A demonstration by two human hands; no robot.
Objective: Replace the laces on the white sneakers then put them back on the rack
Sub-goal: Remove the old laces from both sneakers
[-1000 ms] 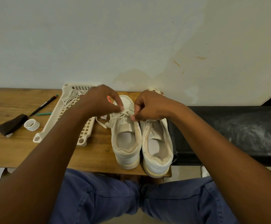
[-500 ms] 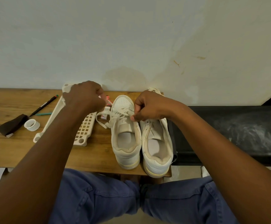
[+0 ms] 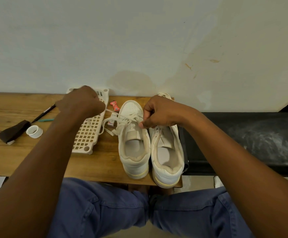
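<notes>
Two white sneakers stand side by side on the wooden table (image 3: 105,167), heels toward me. The left sneaker (image 3: 133,143) carries a white lace (image 3: 121,121) partly threaded through its eyelets. My left hand (image 3: 82,103) grips one end of that lace, stretched taut out to the left over the rack. My right hand (image 3: 160,111) pinches the lace at the sneaker's right eyelets. The right sneaker (image 3: 167,152) shows bare eyelets; its toe is hidden behind my right hand. A cream plastic grid rack (image 3: 88,134) lies flat to the left of the sneakers.
A red wrapper (image 3: 115,105) and a small pink item (image 3: 111,122) lie between rack and sneaker. A pen (image 3: 43,113), a white ring (image 3: 34,131) and a dark brown cloth (image 3: 12,133) sit at the left. A black bench (image 3: 242,140) adjoins the table's right. Behind rises a wall.
My left hand has pulled the lace end away from the sneaker, leftward and back over the rack, drawing the lace taut. My right hand has stayed at the eyelets.
</notes>
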